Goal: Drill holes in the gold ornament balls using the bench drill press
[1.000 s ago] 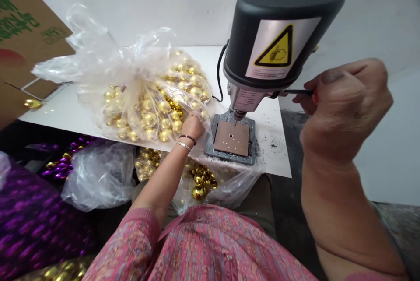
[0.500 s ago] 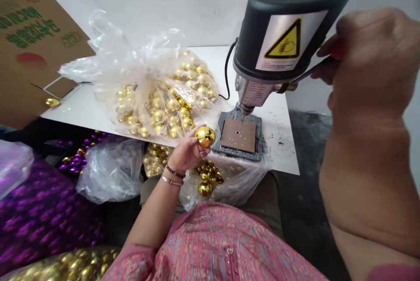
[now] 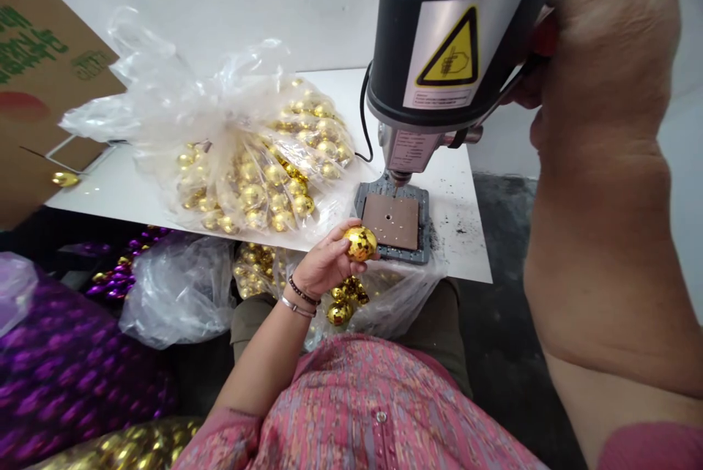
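Note:
Between the fingers of my left hand is a shiny gold mirror ball, held just in front of the drill press base. A brown board with a small dark hole lies on that base. Above it stands the black head of the drill press, bearing a yellow warning label. My right hand is raised at the machine's right side, its fingers closed around the feed lever, partly hidden behind the hand. The drill tip hangs over the board, apart from the ball.
A clear plastic bag of gold balls rests on the white table. More gold balls lie in an open bag on my lap. Purple bagged balls are at left, below a cardboard box. Dark shavings dot the table's right side.
My left hand has brought the gold ball slightly right and down, closer to the front of the drill base. My right hand stays on the lever. The whole view has shifted a little.

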